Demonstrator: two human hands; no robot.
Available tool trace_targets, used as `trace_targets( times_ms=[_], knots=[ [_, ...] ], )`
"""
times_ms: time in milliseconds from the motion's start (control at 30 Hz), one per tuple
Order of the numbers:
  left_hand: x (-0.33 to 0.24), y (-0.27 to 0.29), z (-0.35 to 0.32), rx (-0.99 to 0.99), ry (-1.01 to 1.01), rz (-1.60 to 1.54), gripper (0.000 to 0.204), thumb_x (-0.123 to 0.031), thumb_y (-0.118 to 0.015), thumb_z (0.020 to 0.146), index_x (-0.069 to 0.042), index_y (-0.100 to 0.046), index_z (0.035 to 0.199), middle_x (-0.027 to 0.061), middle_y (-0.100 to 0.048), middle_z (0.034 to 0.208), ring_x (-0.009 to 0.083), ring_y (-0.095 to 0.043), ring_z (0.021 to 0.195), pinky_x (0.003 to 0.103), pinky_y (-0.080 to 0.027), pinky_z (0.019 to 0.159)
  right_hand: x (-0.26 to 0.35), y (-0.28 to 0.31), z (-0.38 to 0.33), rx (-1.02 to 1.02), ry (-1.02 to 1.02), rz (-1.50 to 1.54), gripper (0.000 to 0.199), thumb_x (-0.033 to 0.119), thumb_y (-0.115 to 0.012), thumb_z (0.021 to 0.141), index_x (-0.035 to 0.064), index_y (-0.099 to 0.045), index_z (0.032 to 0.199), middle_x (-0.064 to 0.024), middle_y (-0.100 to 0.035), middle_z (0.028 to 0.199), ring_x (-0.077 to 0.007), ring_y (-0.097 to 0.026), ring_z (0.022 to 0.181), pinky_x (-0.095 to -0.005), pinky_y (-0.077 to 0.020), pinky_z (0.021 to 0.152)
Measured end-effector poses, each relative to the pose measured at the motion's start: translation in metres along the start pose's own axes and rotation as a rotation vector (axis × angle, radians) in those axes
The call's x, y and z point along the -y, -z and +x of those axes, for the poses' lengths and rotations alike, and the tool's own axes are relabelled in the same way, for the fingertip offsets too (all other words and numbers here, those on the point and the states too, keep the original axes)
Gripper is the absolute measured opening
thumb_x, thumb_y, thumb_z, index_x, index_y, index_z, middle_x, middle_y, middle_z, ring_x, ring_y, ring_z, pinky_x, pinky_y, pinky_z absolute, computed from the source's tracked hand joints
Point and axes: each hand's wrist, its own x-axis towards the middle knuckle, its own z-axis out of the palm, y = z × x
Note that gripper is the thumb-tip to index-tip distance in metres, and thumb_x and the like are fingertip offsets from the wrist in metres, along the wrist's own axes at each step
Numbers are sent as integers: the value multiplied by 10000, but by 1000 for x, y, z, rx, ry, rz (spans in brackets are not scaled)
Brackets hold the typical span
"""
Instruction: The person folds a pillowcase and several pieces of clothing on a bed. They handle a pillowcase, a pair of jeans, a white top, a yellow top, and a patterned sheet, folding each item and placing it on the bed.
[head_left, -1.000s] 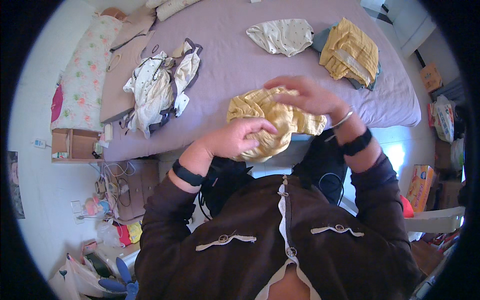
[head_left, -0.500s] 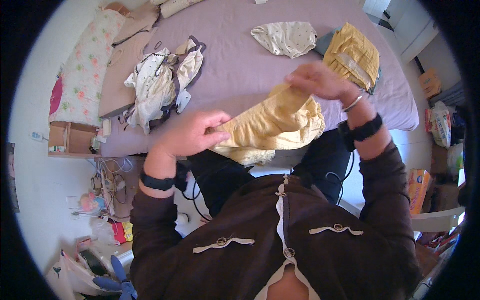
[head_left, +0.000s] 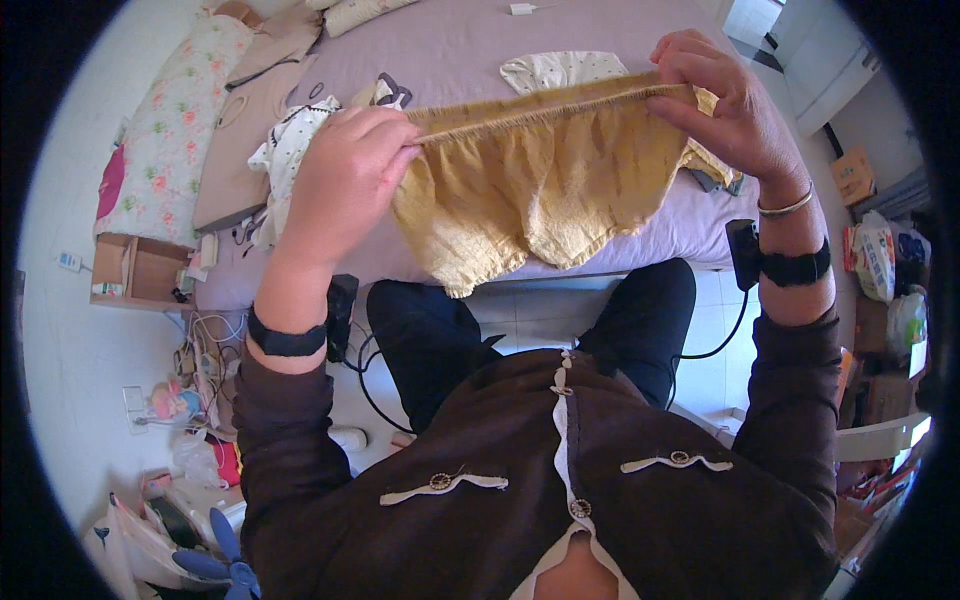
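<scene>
Stretched between my two hands is a pair of yellow shorts (head_left: 555,190) with a gathered elastic waistband along the top edge. My left hand (head_left: 345,180) pinches the waistband's left end. At the other end, my right hand (head_left: 725,105) grips the waistband between thumb and fingers. The two legs of the shorts hang down over the bed's near edge. Behind them lies a white dotted garment (head_left: 560,70), partly covered. A crumpled white and dark-trimmed garment (head_left: 290,150) sits beyond my left hand, largely hidden by it. The folded yellow cloth at the right is mostly hidden.
The bed has a mauve sheet (head_left: 460,60). A floral cloth (head_left: 180,150) covers its left side, above an open wooden cubby (head_left: 140,270). Cables and a blue fan (head_left: 225,560) are at lower left. Bags (head_left: 875,260) and boxes stand at right.
Both hands have moved farther apart and upward. The shorts, bunched and slanted before, now hang spread out with the waistband pulled nearly straight.
</scene>
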Motion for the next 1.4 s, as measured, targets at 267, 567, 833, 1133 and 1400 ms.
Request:
trace_targets(
  times_ms=[267, 567, 833, 1133, 1400],
  knots=[
    [8, 8, 7, 17, -71, 99, 89, -143, -708, 845, -79, -654, 876, 68, -641, 794, 276, -625, 847, 450, -444, 956, 18, 1, 6, 256, 82, -48, 192, 10, -597, 782, 39, -693, 946, -99, -575, 822, -264, -586, 818, -345, -492, 778],
    [17, 27, -16, -29, -62, 24, 193, -162, -792, 785, -20, -662, 799, 97, -648, 909, 252, -606, 893, 377, -479, 842, -23, 23, -9, 118, -57, 275, 133, 20, -479, 754, 45, -558, 858, -140, -576, 1117, -338, -506, 1226, -411, -398, 1031],
    [41, 44, -28, -65, 484, -781, 111, -98, -735, 899, -24, -657, 875, -34, -619, 831, 31, -533, 755, 203, -427, 669, -18, 22, -18, 140, -199, 329, 232, 237, -561, 982, 25, -579, 889, -67, -613, 989, -155, -586, 990, -313, -465, 932],
    [36, 57, -23, -130, 485, -861, 70, 13, -645, 856, -47, -622, 883, -55, -595, 822, 16, -509, 756, 194, -412, 689, -8, 14, -19, -56, -403, 453, 188, 226, -671, 951, 43, -629, 936, 48, -631, 899, -48, -594, 849, -228, -484, 775],
    [41, 58, -23, -183, 438, -1005, 250, 104, -464, 776, -24, -588, 951, -8, -581, 904, 61, -520, 842, 213, -419, 794, 5, 19, -17, -171, -422, 488, 119, 21, -653, 881, 78, -599, 971, 40, -574, 958, -44, -539, 917, -202, -430, 810]
  ],
)
